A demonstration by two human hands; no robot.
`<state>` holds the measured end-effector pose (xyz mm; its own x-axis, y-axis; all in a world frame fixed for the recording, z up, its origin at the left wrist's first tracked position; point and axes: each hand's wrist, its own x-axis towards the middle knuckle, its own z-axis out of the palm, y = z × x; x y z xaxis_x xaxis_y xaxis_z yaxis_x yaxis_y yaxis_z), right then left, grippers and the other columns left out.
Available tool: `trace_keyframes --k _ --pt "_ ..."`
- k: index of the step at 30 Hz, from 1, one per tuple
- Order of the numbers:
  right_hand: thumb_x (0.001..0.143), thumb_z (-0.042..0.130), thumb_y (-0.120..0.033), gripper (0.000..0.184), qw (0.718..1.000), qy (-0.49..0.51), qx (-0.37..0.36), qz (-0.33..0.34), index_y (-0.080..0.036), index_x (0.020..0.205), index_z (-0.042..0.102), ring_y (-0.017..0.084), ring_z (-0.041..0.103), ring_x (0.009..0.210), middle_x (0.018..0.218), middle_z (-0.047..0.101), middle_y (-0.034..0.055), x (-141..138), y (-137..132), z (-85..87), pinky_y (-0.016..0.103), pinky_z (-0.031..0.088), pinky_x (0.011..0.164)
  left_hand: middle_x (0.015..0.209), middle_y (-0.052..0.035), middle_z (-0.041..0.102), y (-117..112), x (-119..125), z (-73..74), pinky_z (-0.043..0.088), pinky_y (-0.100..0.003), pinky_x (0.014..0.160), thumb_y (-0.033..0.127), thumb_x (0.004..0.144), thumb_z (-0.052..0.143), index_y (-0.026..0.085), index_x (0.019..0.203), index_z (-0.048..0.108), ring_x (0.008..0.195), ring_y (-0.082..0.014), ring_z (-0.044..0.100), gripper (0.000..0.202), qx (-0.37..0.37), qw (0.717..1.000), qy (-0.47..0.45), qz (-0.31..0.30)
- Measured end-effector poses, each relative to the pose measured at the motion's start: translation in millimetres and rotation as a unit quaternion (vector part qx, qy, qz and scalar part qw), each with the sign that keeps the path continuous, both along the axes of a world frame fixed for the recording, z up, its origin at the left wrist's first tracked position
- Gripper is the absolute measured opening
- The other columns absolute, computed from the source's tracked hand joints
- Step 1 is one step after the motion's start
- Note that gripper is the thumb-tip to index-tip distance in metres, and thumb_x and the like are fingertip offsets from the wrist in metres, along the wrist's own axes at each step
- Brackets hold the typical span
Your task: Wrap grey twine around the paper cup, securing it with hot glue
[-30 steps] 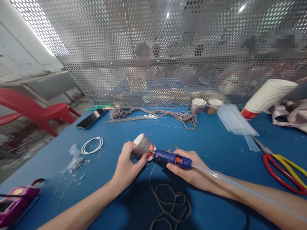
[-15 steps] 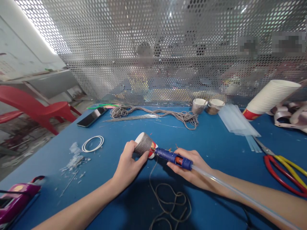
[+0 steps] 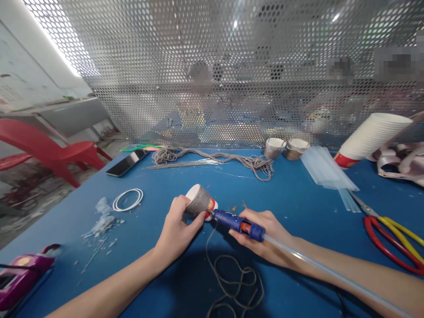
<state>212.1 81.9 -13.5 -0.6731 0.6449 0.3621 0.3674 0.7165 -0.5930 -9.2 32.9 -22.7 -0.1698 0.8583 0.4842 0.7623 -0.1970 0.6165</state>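
My left hand (image 3: 177,225) is closed round a paper cup (image 3: 199,199) that lies tilted, its white mouth facing up and left. Grey cord covers most of the cup's side, leaving a red and white band bare near the base. A blue hot glue gun (image 3: 236,222) sits in my right hand (image 3: 265,232), its nozzle at the red band beside my left thumb. From the gun's back a long clear glue stick (image 3: 308,259) runs down to the right. Loose grey cord (image 3: 225,282) trails from the cup and loops on the blue table.
Behind stand two cord-wrapped cups (image 3: 274,148), a grey cord bundle (image 3: 212,154) and a phone (image 3: 127,162). Glue sticks (image 3: 326,168), stacked paper cups (image 3: 374,137) and scissors (image 3: 391,234) lie right. White rings (image 3: 127,200), scraps and a purple device (image 3: 23,278) are left. A perforated metal screen (image 3: 198,101) rises behind.
The glue gun's nozzle has shifted slightly down and left along the cup's red band. My left hand still holds the cup in nearly the same place.
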Motion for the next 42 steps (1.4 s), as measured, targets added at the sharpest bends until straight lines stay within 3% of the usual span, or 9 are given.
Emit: trace_keyframes --k 6,11,15,22,28,42 --pt "0.088 0.05 -0.042 0.026 1.0 0.004 -0.003 -0.026 -0.019 0.075 0.054 0.009 0.047 0.046 0.06 0.058 -0.0013 -0.4 1.2 3.4 0.021 0.035 0.048 0.07 0.0019 0.049 -0.9 -0.4 0.8 0.04 -0.027 0.061 0.027 0.077 0.056 0.021 0.072 0.048 0.068 -0.0155 0.047 0.011 0.008 1.0 -0.003 0.0" --pt "0.088 0.05 -0.044 0.03 1.0 -0.017 -0.02 -0.004 -0.019 0.073 0.053 0.008 0.045 0.044 0.058 0.057 -0.0018 -0.8 -0.7 3.2 0.02 0.034 0.047 0.071 0.0011 0.05 -0.7 -0.6 0.6 0.04 -0.028 0.062 0.029 0.078 0.056 0.021 0.073 0.048 0.069 -0.0158 0.048 0.012 -0.004 1.0 -0.006 -0.004" --pt "0.087 0.05 -0.044 0.028 0.999 -0.003 -0.016 -0.033 -0.02 0.073 0.054 0.009 0.045 0.045 0.058 0.056 -0.0018 -1.2 1.8 4.2 0.021 0.035 0.048 0.07 0.0018 0.049 -0.4 -1.0 -0.1 0.04 -0.028 0.062 0.028 0.078 0.056 0.021 0.073 0.048 0.068 -0.0155 0.048 0.011 0.002 1.0 -0.006 -0.005" --pt "0.085 0.053 -0.041 0.025 0.998 0.001 -0.06 -0.01 -0.02 0.072 0.054 0.009 0.045 0.048 0.061 0.056 -0.0019 -1.6 -0.2 7.9 0.021 0.034 0.05 0.072 0.0009 0.05 0.2 -2.9 -0.9 0.04 -0.028 0.062 0.029 0.078 0.056 0.021 0.074 0.049 0.068 -0.0156 0.048 0.011 0.004 1.0 -0.013 -0.017" --pt "0.083 0.057 -0.04 0.03 0.991 0.016 -0.119 -0.059 -0.02 0.062 0.048 0.008 0.041 0.047 0.054 0.05 -0.0044 -1.5 3.6 12.6 0.021 0.032 0.048 0.073 0.0006 0.049 -1.3 -4.2 0.4 0.041 -0.028 0.063 0.03 0.078 0.055 0.021 0.075 0.047 0.069 -0.0152 0.047 0.012 -0.032 0.999 -0.036 -0.019" --pt "0.081 0.056 -0.041 0.031 0.983 0.019 -0.175 -0.051 -0.02 0.06 0.047 0.009 0.041 0.049 0.054 0.049 -0.0035 -1.0 3.0 24.2 0.022 0.032 0.046 0.073 0.0008 0.048 -4.1 -5.0 5.8 0.041 -0.027 0.061 0.029 0.076 0.055 0.02 0.075 0.047 0.068 -0.0143 0.046 0.012 -0.058 0.994 -0.083 -0.035"
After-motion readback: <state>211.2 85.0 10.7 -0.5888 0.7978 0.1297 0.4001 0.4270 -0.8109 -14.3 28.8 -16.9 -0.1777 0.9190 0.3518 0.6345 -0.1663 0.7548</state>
